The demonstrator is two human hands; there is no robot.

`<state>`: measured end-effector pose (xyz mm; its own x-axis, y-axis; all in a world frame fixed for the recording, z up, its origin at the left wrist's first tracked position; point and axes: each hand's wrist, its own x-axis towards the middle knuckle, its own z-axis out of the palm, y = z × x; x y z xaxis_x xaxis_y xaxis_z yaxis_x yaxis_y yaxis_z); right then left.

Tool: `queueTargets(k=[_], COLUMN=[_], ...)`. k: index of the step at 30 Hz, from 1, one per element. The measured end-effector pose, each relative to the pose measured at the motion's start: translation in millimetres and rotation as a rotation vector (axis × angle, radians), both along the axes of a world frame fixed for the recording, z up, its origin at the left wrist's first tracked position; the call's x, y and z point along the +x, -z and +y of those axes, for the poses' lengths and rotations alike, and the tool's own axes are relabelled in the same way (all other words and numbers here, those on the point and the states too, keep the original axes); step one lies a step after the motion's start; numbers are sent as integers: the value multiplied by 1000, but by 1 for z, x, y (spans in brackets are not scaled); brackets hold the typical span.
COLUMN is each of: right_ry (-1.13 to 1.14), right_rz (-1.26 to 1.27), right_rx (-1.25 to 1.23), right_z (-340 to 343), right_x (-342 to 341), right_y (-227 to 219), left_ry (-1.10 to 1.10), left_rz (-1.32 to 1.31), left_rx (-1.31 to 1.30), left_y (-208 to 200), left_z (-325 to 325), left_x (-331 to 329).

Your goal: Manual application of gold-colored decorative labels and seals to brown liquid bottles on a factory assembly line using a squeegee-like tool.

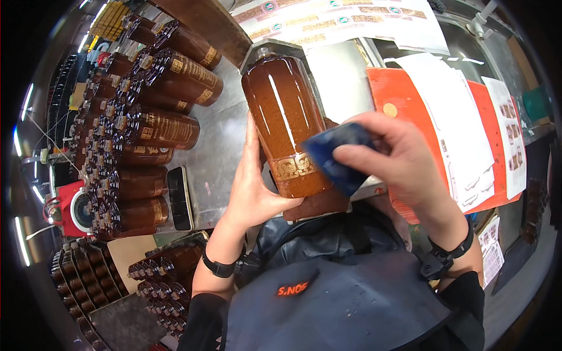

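Worktop: grey metal, seen from above; rows of brown bottles were laid on their sides along its left part, caps toward the left. Sheets of printed labels were spread over an orange board at the right.

Amber bottle: held above the worktop's near edge, in front of the person's chest. Long axis was set nearly along the line of sight away from the body, neck and cap pointed to the far side and slightly left, base toward the person. A gold patterned band was noted round the lower end.

Left hand: brought up from below, palm against the bottle's left flank, fingers extended along the glass, thumb under the base; grip closed on the amber bottle. Black wrist strap worn.

Right hand: entered from the right, wrist bent, fingers pinched on a blue scraper, which was pressed against the bottle's lower right side beside the band.
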<state>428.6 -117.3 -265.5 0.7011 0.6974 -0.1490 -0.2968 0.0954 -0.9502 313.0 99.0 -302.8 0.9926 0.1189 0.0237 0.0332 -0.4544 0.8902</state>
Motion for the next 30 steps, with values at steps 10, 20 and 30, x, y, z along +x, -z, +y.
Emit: queueTargets(k=[10,20,30], right_ry=[-83,50,-361], right_rz=[-83,-544,-557], right_rx=[-168,-301,-293], right_z=[1,2,29], right_x=[30,49,37], right_y=[11,-19,-37], left_ry=[9,-55,-116], left_rz=[-12,-65,-271], left_rx=[-38,80,325], left_y=[9,-14,-8], left_z=[1,-10,-7], left_x=[0,-2,-9])
